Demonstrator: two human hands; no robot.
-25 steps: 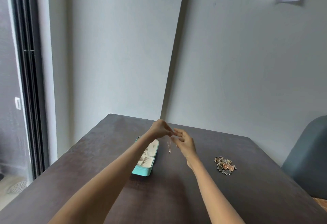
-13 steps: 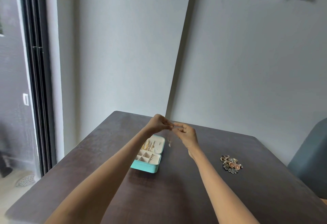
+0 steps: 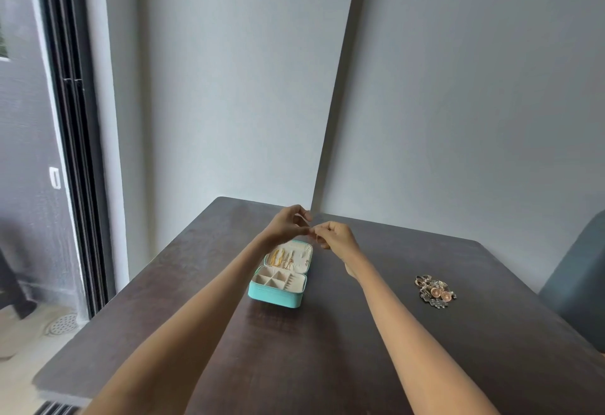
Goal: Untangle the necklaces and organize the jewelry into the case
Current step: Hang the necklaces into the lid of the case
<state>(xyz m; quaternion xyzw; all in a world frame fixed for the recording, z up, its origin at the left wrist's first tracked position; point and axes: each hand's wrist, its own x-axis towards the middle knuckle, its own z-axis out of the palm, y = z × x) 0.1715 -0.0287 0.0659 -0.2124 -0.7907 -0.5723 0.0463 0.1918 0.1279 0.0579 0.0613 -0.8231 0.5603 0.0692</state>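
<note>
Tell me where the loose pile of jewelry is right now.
In the head view the jewelry pile lies on the dark table, to the person's right, clear of the right hand and well right of the open turquoise case.

A small turquoise jewelry case (image 3: 278, 280) lay open near the centre of the frame on a dark table, its cream lining exposed. Gold pieces (image 3: 282, 258) hung in the raised lid, while the divided compartments of the lower tray appeared mostly bare. To the right of centre, well apart from the case, a small heap of rings and earrings (image 3: 434, 291), some with orange round faces, sat in a tangled cluster.
</note>
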